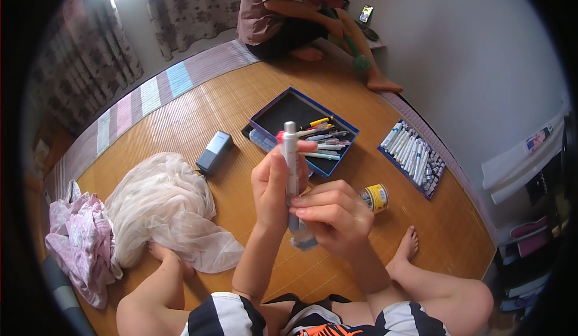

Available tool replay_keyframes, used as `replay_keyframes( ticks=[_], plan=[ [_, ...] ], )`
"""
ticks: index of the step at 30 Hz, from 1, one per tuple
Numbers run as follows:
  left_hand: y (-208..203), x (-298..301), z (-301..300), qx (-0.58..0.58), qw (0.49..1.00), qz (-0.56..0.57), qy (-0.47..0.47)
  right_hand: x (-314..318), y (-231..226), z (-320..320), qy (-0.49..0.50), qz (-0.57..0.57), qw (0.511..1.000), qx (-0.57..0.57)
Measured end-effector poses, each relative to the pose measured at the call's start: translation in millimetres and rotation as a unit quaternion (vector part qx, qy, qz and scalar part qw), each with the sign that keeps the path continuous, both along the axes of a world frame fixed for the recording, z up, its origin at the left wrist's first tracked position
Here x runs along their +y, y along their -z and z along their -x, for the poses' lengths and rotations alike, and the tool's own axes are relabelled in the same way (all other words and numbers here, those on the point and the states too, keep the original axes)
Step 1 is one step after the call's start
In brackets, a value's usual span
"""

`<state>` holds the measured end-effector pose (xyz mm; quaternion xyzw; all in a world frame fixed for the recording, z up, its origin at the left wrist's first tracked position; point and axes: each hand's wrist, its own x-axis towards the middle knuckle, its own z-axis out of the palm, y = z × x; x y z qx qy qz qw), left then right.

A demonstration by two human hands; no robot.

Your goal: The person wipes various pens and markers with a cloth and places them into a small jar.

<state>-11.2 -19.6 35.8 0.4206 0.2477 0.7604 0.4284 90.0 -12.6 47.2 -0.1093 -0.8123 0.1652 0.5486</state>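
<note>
Striped shorts point(229, 318) and bare knees fill the bottom edge, the person sitting on a woven bamboo mat point(241, 107). Both hands are raised over the mat, just in front of the dark blue tray point(346, 132).

Left hand point(272, 187) holds a white pen point(291, 155) upright, fingers curled and closed around the barrel's middle, thumb lying across toward the tip end. Right hand point(337, 215) is clamped on the pen's lower end, fingers bunched together over it (what the fingertips grip exactly is hidden). The pen's top sticks up clear of both hands, a pink bit beside it that can't be made out.

Handling judgement: the pen looks light, stiff and smooth plastic, likely a bit slippery; best taken around the mid-barrel, with a pinch at the end for any twisting or pulling. A cap or small part could pop loose.

Relative to the tray: several more pens point(325, 140) lie inside it at its right side; a second flat box of white markers point(415, 155) sits well to its right; a small yellow-labelled jar point(376, 197) is just below-right; a grey rectangular case point(214, 151) to its left; a cream gauzy cloth point(168, 209) and pink fabric point(81, 240) further left. Another person point(283, 17) sits beyond the tray, by the wall.
</note>
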Motion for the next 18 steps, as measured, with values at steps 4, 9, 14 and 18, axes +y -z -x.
replay_keyframes(
  ticks=[4, 9, 14, 18],
  plan=[
    [0, 3, 0, 0.004, 1.0, -0.027, 0.014, 0, -4, 1, 0.014, -0.002, 1.0, 0.009],
    [-5, 4, -11, -0.023, 0.999, -0.02, -0.037, 9, -6, -1, 0.035, -0.013, 0.998, 0.042],
    [-7, 2, -6, -0.021, 0.999, 0.017, -0.031, 6, 0, 2, 0.027, 0.005, 0.999, 0.039],
    [1, 6, -1, -0.048, 0.999, 0.025, 0.004, 6, 11, 2, 0.023, 0.018, 0.999, 0.026]
  ],
)
